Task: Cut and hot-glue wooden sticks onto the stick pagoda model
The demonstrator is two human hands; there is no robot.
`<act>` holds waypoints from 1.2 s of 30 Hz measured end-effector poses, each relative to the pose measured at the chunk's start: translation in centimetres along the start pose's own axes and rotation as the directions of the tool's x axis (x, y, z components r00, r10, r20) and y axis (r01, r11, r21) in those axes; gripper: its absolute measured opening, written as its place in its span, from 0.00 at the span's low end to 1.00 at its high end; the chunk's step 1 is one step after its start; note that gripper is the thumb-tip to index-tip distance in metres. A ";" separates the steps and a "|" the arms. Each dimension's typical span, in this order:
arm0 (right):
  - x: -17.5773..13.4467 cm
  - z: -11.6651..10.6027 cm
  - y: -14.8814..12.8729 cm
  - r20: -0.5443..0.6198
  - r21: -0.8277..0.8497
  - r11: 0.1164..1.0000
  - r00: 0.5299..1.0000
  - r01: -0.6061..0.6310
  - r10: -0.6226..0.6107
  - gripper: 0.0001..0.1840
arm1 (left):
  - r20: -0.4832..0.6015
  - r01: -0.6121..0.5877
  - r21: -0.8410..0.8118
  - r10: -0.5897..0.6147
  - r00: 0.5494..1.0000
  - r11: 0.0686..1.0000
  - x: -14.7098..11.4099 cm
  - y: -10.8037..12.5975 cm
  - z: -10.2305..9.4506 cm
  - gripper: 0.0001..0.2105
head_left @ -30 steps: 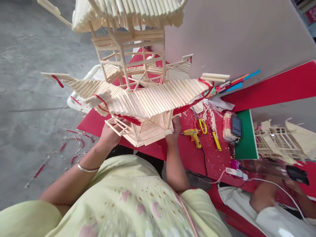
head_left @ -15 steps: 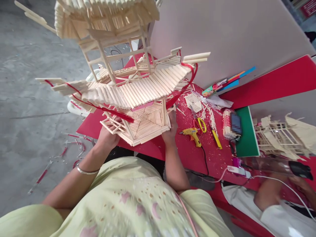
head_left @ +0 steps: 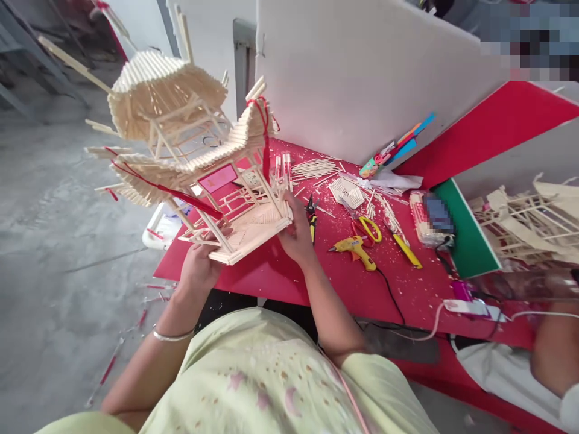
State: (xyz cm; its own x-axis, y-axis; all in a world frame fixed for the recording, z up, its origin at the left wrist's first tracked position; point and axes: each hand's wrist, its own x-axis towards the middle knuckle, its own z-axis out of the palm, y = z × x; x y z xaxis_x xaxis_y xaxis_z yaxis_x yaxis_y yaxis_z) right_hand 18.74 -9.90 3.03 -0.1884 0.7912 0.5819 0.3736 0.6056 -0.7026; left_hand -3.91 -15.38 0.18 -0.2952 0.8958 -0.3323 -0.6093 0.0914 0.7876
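A two-tiered pavilion model (head_left: 212,163) of pale wooden sticks is held up in front of me, tilted, over the near left part of the red table (head_left: 344,283). My left hand (head_left: 199,265) grips the left corner of its base, some fingers hidden behind the sticks. At the right corner of the base, my right hand (head_left: 298,232) is closed round the edge. Red cords with tassels (head_left: 266,144) hang from the lower roof corners. Inside the lower storey a pink panel (head_left: 218,179) shows.
On the table lie a yellow glue gun (head_left: 355,250), yellow-handled scissors (head_left: 370,229), a yellow-handled cutter (head_left: 407,250), black-and-yellow pliers (head_left: 312,217), loose sticks (head_left: 314,169) and a hexagonal stick panel (head_left: 347,191). Another stick model (head_left: 529,223) stands right. A co-worker's arm (head_left: 554,343) shows at the right.
The pavilion has been lowered and tilted away, bringing its upper roof into view. Both hands have kept hold of the base. The camera view has shifted, and the pliers now show.
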 end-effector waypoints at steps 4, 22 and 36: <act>-0.2 0.3 -0.4 0.040 0.031 0.997 0.997 -0.069 0.067 0.37 | -0.020 0.092 -0.006 -0.092 0.996 0.996 0.0 0.7 0.9 0.10; -2.2 -4.4 0.5 0.254 -0.488 0.834 0.872 -0.258 0.418 0.14 | 0.033 -0.043 0.062 0.041 0.999 0.997 1.2 0.0 0.2 0.05; 3.5 -3.9 0.7 0.348 -0.637 0.758 0.823 -0.144 0.449 0.12 | 0.007 -0.096 0.023 0.096 0.995 0.995 0.6 0.8 1.8 0.02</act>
State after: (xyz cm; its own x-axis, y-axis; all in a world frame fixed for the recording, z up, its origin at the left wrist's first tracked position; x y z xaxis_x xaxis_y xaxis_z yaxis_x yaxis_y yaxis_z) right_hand 21.85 -7.07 6.13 -0.3031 0.9527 0.0211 0.8884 0.2905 -0.3554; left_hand -3.24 -14.01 1.50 -0.3472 0.9033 -0.2520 -0.5615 0.0151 0.8274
